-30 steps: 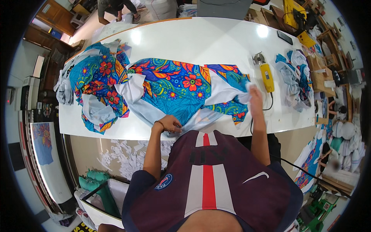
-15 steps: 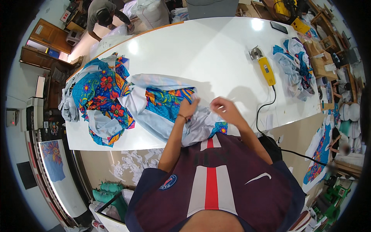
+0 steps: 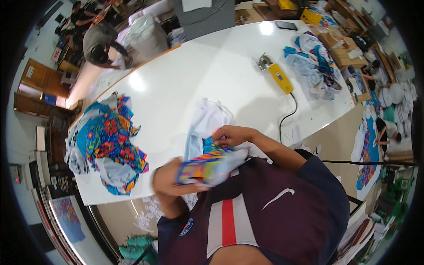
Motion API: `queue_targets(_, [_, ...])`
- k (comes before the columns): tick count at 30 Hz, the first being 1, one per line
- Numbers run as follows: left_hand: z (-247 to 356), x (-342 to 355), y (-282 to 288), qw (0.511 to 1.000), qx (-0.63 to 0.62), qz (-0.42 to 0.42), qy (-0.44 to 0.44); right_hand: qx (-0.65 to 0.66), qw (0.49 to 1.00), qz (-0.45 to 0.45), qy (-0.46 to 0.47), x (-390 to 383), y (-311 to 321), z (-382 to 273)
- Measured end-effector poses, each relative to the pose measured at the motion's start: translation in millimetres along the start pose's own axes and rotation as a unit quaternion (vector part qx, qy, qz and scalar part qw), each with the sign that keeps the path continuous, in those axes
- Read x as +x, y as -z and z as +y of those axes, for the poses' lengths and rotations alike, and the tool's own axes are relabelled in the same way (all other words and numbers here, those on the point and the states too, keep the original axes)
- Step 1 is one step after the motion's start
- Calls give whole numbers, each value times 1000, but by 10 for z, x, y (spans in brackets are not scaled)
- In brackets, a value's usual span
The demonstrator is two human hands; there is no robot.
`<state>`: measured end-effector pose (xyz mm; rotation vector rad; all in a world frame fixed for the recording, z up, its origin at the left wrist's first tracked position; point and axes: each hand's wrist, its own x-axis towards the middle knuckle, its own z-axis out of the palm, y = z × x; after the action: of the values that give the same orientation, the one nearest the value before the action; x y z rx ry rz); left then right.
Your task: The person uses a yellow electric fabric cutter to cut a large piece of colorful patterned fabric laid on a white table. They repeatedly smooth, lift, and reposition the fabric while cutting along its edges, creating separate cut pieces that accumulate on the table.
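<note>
In front of my chest is a piece of printed fabric, blue with bright orange, yellow and purple patterns on one face. Its pale white and light-blue side trails onto the table. My left hand, smeared by motion, grips a bunched part of it close to my shirt; its fingers are partly hidden by the cloth. My right hand is closed, pinching the fabric's far part just above the table. To the left lies a heap of flower-printed fabric pieces, apart from both hands.
On the white table lie a yellow electric rotary cutter with a black cord, a second fabric heap and a phone. A person bends beyond the far-left edge. White scraps litter the floor.
The fabric has been pulled away from the left heap and gathered toward my body. My left hand has swung left and nearer; my right hand has closed on the cloth. The view has shifted.
</note>
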<state>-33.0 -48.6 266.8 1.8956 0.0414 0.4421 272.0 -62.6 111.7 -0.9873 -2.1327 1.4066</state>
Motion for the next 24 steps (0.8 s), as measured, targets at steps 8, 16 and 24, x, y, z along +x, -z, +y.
queue_targets(8, [711,-499,861,844,365,351,179,99,883,432,153,-411,898,-534])
queue_targets(16, [896,286,705,761,453,455,91,3,903,395,166,-319,815,-1490])
queue_targets(24, [1000,748,415,770,540,338,29,-82,931,352,50,290,43,-1380])
